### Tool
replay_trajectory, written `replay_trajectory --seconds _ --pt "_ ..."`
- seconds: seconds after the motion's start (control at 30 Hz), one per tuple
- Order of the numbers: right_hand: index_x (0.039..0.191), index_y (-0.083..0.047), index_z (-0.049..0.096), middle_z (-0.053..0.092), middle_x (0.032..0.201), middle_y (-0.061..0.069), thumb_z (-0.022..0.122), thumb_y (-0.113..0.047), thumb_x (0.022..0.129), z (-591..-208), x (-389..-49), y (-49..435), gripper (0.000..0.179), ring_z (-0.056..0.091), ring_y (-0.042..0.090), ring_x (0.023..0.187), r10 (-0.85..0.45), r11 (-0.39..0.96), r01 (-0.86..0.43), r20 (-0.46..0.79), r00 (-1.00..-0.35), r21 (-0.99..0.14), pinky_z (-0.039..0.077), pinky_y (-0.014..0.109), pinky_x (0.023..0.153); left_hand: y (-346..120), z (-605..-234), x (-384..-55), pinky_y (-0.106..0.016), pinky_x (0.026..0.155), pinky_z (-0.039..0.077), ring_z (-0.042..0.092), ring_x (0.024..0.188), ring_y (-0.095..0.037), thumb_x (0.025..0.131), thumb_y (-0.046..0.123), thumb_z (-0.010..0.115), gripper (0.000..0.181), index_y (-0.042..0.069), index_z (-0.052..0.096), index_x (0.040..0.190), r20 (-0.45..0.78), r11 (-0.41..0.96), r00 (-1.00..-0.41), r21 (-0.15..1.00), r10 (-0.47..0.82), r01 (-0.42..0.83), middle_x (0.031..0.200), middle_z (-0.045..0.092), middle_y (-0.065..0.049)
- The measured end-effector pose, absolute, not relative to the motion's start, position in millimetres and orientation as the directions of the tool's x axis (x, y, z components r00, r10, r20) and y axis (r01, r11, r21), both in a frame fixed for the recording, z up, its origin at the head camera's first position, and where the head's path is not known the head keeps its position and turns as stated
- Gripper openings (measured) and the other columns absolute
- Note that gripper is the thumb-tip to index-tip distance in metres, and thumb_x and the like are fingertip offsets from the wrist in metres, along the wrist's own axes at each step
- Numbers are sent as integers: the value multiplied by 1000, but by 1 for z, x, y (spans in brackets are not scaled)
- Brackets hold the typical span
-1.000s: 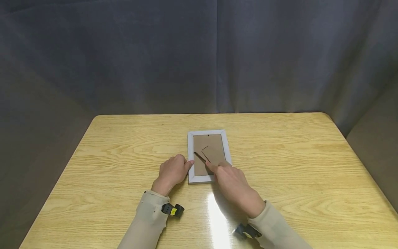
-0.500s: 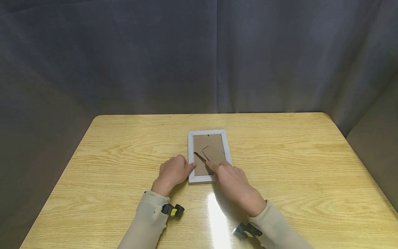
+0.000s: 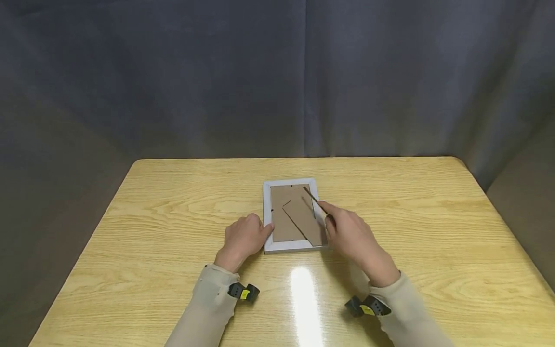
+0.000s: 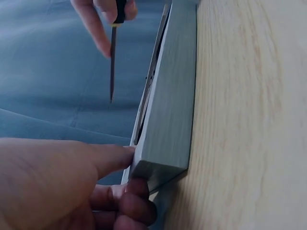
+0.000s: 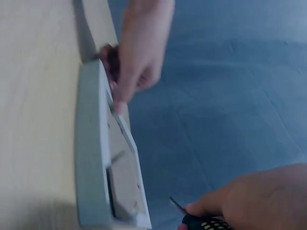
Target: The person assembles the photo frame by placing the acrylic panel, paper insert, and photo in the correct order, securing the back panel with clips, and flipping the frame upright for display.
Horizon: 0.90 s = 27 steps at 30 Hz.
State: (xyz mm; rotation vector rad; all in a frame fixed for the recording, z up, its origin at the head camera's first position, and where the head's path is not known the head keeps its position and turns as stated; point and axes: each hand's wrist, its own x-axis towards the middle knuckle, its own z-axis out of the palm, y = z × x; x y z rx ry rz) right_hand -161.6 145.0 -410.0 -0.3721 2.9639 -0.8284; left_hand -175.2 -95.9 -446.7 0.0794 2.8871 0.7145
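Now the pale picture frame (image 3: 267, 202) lies practically unmoved just below mid-picture, back up, its brown backing (image 3: 281, 226) showing. The left hand (image 3: 244, 236) grips its lower-left edge; the right hand (image 3: 353, 236), shifted rightward, clasps a black-handled tool (image 4: 112, 60), its tip now toward the frame's upper right.

In the head view, a dark grey-blue curtain (image 3: 208, 77) fills the upper half and runs down both sides, with a vertical fold (image 3: 305, 82) near top centre. Across the lower half spreads a yellowish wood-grain table (image 3: 173, 193), rounded at its far corners, a bright reflection (image 3: 306, 308) at bottom centre.
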Motion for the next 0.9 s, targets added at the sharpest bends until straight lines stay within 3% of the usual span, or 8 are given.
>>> replay_trajectory --seconds 0.4,0.9 --pt "146 -3 51 42 63 1 43 -9 103 -402 -166 167 44 34 13 51 -268 843 -152 -158 -951 -517 34 29 51 -95 -450 -178 -27 41 25 33 45 -11 101 40 59 58 17 40 52 -85 894 -996 447 24 -17 48 34 6" --pt "146 -1 49 39 62 -1 43 -7 104 -397 -159 161 44 33 11 50 -306 824 -158 -192 -933 -544 35 27 50 -95 -450 -177 -25 39 23 32 43 -10 101 41 59 59 17 39 51 -71 897 -997 443 21 -12 47 32 6"
